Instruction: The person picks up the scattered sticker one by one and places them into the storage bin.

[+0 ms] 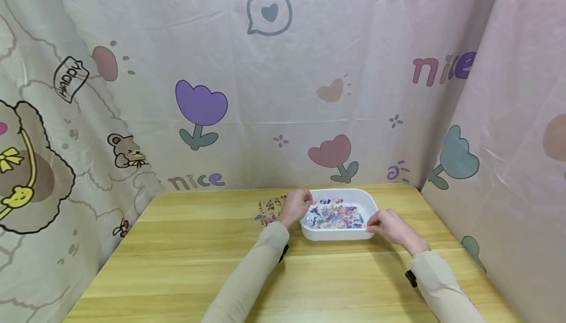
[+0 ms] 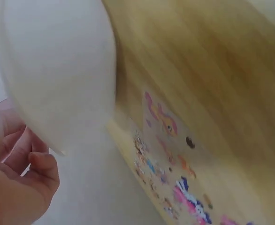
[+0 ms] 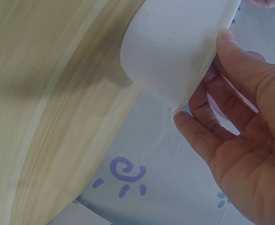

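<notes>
A white plastic tub (image 1: pixel 338 234) stands on the table with small colourful flat pieces (image 1: pixel 338 216) spread over its bottom. My left hand (image 1: pixel 297 206) grips the tub's left rim, its fingers bent at the edge in the left wrist view. At the front right corner, my right hand (image 1: pixel 389 224) pinches the rim; its thumb and fingertips lie along the edge in the right wrist view. Beside the tub on the left lie pony pictures (image 2: pixel 191 201), some on a clear sheet, partly covered by my left hand and forearm in the head view.
The wooden table (image 1: pixel 185 259) runs up to a printed cloth (image 1: pixel 265 77) hanging behind it. More printed cloth hangs along the left side (image 1: pixel 84 165) and the right side (image 1: pixel 508 165). A dark wrist strap piece (image 1: pixel 411 278) shows under the right sleeve.
</notes>
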Available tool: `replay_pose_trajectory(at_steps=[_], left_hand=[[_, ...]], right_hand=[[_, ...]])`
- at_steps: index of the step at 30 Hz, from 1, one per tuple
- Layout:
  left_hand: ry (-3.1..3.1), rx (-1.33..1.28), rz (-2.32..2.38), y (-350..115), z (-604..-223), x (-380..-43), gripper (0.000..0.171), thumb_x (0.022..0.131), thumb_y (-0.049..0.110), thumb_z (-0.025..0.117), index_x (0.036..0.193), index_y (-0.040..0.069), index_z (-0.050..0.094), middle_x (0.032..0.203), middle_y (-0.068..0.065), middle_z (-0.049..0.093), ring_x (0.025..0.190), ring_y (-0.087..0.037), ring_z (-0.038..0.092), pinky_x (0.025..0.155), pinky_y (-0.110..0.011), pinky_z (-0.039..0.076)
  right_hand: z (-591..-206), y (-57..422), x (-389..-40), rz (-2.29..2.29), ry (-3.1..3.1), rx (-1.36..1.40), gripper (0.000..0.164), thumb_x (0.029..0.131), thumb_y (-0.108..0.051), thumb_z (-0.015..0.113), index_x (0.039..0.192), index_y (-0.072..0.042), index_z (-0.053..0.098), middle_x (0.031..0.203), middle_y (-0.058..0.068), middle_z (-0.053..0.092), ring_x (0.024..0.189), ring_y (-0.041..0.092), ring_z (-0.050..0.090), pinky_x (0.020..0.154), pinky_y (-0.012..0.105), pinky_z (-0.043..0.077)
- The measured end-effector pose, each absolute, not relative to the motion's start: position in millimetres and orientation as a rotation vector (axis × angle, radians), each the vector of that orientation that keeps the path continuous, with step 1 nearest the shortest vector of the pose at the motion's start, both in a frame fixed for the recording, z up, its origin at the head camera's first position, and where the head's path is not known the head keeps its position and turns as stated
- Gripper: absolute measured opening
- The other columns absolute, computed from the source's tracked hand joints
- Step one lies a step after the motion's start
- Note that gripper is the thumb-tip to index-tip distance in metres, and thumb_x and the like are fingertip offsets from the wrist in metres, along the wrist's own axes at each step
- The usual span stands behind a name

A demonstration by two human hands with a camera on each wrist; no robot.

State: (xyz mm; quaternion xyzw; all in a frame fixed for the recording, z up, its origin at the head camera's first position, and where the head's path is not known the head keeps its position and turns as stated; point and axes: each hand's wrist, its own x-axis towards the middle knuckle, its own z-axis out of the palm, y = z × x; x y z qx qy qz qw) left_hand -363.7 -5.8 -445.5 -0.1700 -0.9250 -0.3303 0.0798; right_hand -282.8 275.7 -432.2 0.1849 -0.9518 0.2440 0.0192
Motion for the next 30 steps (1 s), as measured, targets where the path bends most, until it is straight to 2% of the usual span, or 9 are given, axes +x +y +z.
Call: replay_pose_trajectory(at_steps=[3,7,9,14,17,22,30], left_hand=[[-2.781,-0.554,-0.786,-2.8,-444.3,-365.0,0.003,0.090,0.011,0.070,0.091,0.011,0.072,0.087,-0.001,0.071,0.075,-0.012,0.063,0.066,-0.024,0.053],[-2.830,-0.584,-0.583,2.2,-443.6,-366.9,0.015,0.090,0.008,0.069,0.104,0.011,0.070,0.094,-0.003,0.073,0.078,-0.014,0.065,0.070,-0.025,0.054],[-2.850,-0.598,-0.461,5.1,-443.8,-368.4,0.014,0.091,0.006,0.068,0.102,0.012,0.071,0.093,-0.002,0.073,0.078,-0.014,0.065,0.070,-0.025,0.055],[-2.874,-0.614,-0.094,13.4,-444.8,-373.3,0.014,0.089,0.004,0.066,0.085,0.016,0.074,0.080,0.003,0.071,0.074,-0.012,0.064,0.071,-0.027,0.055],[-2.905,-0.598,0.018,18.0,-445.3,-374.0,0.012,0.087,0.006,0.070,0.089,0.018,0.074,0.083,0.004,0.071,0.079,-0.013,0.063,0.080,-0.030,0.055],[-2.956,-0.551,0.061,23.8,-444.0,-371.2,0.020,0.083,0.008,0.075,0.098,0.021,0.073,0.097,0.006,0.072,0.097,-0.016,0.061,0.095,-0.035,0.050],[-2.969,-0.511,0.205,27.9,-440.7,-362.4,0.025,0.081,0.017,0.078,0.104,0.026,0.071,0.100,0.006,0.071,0.104,-0.018,0.055,0.095,-0.035,0.046]], right_hand=[[-430.5,276.0,-281.7,0.747,-2.942,0.588,0.004,0.083,-0.005,0.074,0.085,-0.004,0.076,0.086,0.009,0.075,0.076,0.013,0.063,0.067,0.026,0.056],[-429.0,276.5,-280.8,0.741,-2.940,0.596,0.003,0.083,-0.005,0.074,0.085,-0.004,0.076,0.086,0.009,0.075,0.076,0.013,0.063,0.067,0.025,0.056],[-428.8,276.1,-281.0,0.732,-2.939,0.602,0.004,0.083,-0.005,0.074,0.086,-0.003,0.076,0.086,0.010,0.075,0.076,0.014,0.063,0.067,0.026,0.057],[-430.2,275.4,-283.3,0.736,-2.959,0.571,0.009,0.082,-0.006,0.074,0.089,-0.001,0.076,0.088,0.011,0.075,0.077,0.014,0.063,0.070,0.029,0.057],[-430.8,275.3,-283.8,0.745,-2.971,0.553,0.009,0.082,-0.006,0.074,0.090,-0.001,0.076,0.088,0.011,0.075,0.077,0.015,0.064,0.070,0.030,0.057],[-430.3,275.1,-283.5,0.761,-2.973,0.571,0.008,0.082,-0.005,0.074,0.089,-0.001,0.076,0.087,0.011,0.075,0.077,0.015,0.064,0.070,0.030,0.057],[-428.4,275.7,-284.0,0.746,-2.974,0.567,0.006,0.082,-0.006,0.074,0.088,-0.004,0.076,0.087,0.010,0.075,0.077,0.015,0.064,0.071,0.031,0.058]])
